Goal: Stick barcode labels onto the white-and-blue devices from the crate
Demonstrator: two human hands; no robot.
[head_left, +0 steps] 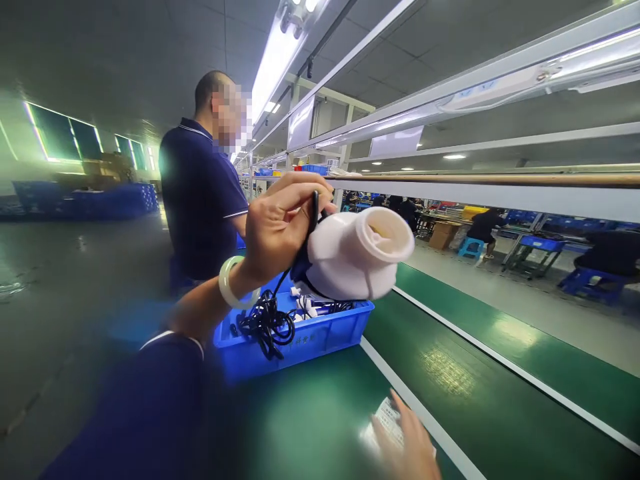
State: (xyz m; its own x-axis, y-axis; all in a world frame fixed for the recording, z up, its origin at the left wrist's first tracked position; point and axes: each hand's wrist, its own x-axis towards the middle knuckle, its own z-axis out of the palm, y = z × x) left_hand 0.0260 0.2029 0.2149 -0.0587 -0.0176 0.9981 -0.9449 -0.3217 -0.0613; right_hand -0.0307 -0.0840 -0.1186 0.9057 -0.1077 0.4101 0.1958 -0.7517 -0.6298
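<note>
My left hand (280, 230) is raised in the middle of the view, its fingers closed on a white plastic corded appliance (345, 257). The appliance's round open nozzle faces me, tilted to the right. A black cord loops over the fingers and hangs down to a coiled bundle (270, 327) at the front of the blue bin. Low in the view, my right hand (410, 443) has its thumb and fingers around a small white printed paper slip (389, 420). Blur and the hand itself hide part of the slip.
Behind my left hand, a blue plastic bin (320, 340) holds white parts and black cords. It stands on a green work surface (310, 413) with white strips. A co-worker in a dark shirt (200, 193) stands beyond. A shelf rail (480, 190) crosses overhead at right.
</note>
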